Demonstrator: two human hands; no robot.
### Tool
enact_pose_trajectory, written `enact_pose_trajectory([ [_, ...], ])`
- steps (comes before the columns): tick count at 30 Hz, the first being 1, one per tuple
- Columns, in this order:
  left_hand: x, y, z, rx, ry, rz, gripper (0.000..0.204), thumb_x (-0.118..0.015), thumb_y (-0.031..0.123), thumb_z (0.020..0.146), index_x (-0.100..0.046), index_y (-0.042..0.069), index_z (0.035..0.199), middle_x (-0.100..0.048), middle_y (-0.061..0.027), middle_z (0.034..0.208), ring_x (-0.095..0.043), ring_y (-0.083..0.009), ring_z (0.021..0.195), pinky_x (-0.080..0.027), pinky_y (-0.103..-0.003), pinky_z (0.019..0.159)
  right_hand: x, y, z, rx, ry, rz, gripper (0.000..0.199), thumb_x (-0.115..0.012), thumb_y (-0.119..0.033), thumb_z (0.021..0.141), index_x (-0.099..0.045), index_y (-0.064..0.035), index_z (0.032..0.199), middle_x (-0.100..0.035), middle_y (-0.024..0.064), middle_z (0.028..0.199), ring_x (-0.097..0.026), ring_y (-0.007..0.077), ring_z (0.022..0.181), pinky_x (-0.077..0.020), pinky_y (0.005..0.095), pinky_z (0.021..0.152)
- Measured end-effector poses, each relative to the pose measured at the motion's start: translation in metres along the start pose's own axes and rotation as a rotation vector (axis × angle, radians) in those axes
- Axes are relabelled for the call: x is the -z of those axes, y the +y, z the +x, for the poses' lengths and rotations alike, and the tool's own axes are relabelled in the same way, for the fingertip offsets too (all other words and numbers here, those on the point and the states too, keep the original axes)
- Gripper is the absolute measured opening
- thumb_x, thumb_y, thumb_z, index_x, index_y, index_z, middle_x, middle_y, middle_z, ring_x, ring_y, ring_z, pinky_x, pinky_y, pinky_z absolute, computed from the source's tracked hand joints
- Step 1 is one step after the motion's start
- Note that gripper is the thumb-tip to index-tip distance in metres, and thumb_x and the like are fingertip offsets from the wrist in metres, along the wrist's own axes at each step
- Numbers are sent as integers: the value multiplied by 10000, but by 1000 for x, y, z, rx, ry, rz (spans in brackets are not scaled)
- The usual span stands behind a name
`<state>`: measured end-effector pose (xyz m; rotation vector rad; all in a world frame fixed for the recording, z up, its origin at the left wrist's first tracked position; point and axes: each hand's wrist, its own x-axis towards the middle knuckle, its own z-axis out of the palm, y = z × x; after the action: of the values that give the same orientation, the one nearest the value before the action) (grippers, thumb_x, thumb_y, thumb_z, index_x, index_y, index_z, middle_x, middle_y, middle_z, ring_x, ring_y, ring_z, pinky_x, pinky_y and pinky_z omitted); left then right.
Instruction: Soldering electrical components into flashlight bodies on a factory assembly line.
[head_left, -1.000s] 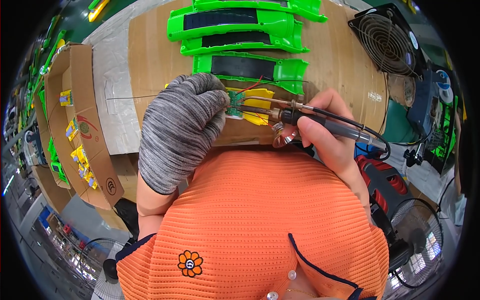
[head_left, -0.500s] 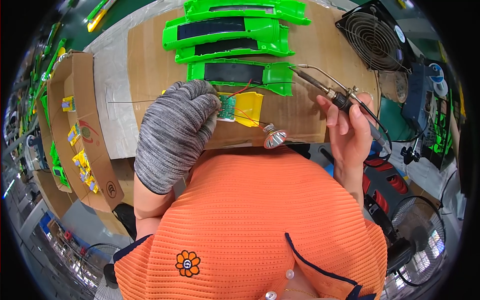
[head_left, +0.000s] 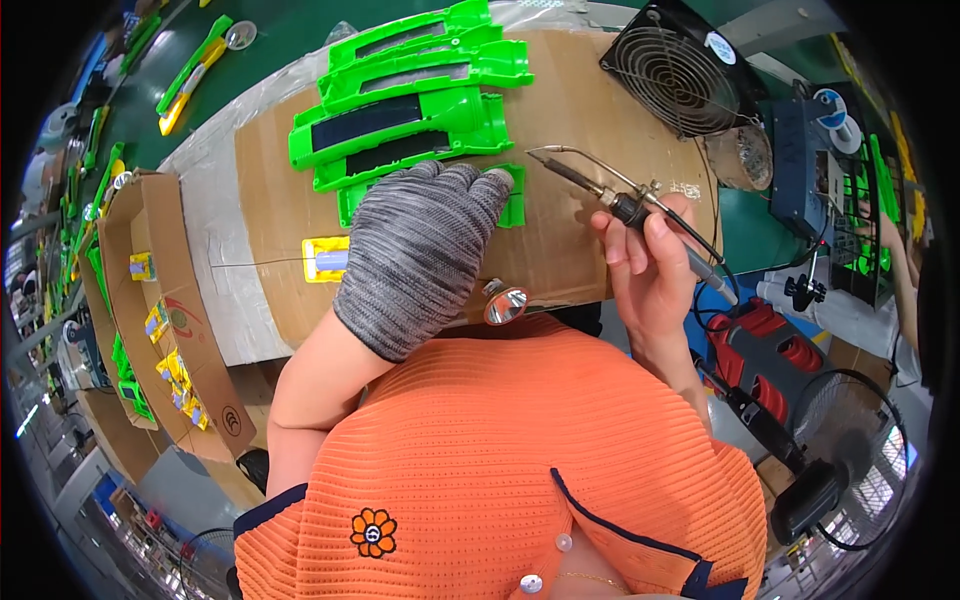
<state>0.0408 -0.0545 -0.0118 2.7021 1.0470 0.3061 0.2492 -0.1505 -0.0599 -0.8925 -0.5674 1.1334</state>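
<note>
My left hand, in a grey knitted glove, reaches over the nearest green plastic housing with its fingers curled down. Whatever lies between those fingertips is hidden. A yellow holder with a pale purple cylinder shows at the left of the glove, a thin wire running out leftward. Below the glove's right side sits a small reflector lamp. My bare right hand grips a soldering iron like a pen. Its tip, with a thin metal tube running alongside, points up and left, apart from the housing.
Several green housings with dark panels lie in a row on the cardboard surface. A black fan stands at the far right, near a blue-grey device. To the left, a cardboard box holds several yellow parts.
My left hand has moved from the green circuit board up and right onto the nearest housing, and now hides the board. The right hand keeps holding the soldering iron. The whole view has shifted.
</note>
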Motion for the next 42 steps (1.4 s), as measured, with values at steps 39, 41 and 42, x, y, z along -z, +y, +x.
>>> enact_pose_trajectory([
  [39,15,-47,-5,151,-287,-276,94,-702,115,798,-733,75,877,-685,-111,789,-666,-302,789,-537,-388,733,-23,-27,20,-479,-244,-426,114,-619,23,885,-524,0,942,-618,96,730,-615,163,608,-557,318,628],
  [41,13,-49,-5,130,-291,-246,96,-700,129,797,-734,78,870,-689,-117,791,-663,-309,792,-536,-401,736,-24,-26,20,-494,-250,-415,126,-652,-10,889,-533,-11,929,-624,71,732,-630,143,642,-533,289,621],
  [42,14,-49,-5,131,-290,-247,96,-700,129,797,-734,78,870,-689,-117,791,-663,-309,792,-536,-401,736,-24,-27,20,-507,-253,-403,146,-684,-42,892,-542,-21,916,-630,46,734,-645,122,676,-509,259,614],
])
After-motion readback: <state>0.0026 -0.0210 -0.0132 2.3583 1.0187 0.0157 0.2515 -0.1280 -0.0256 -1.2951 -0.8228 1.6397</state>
